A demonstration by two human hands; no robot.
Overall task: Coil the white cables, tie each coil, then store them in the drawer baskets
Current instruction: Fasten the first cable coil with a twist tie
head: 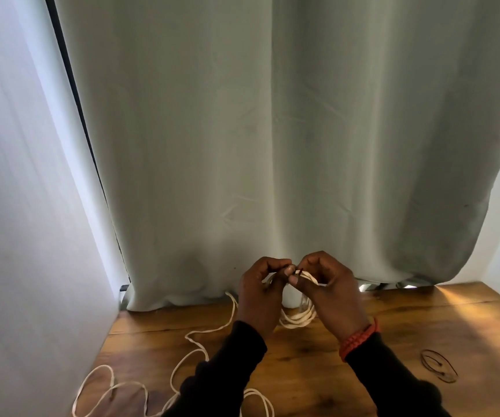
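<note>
Together, the left hand (260, 291) and right hand (330, 291) pinch a coil of thin white cable (298, 316) above the brown wooden desk (408, 320); its loose remainder (182, 362) trails across the desk, near dark rubber bands (438, 365).

a pale grey-green curtain (272, 145) hangs in soft folds across the back, its hem resting on a brown wooden table (423, 320) — a bright patch of light falls on the table's far right. a plain white wall (17, 206) stands at the left — a dark strip (74, 94) runs along the curtain's edge.
</note>
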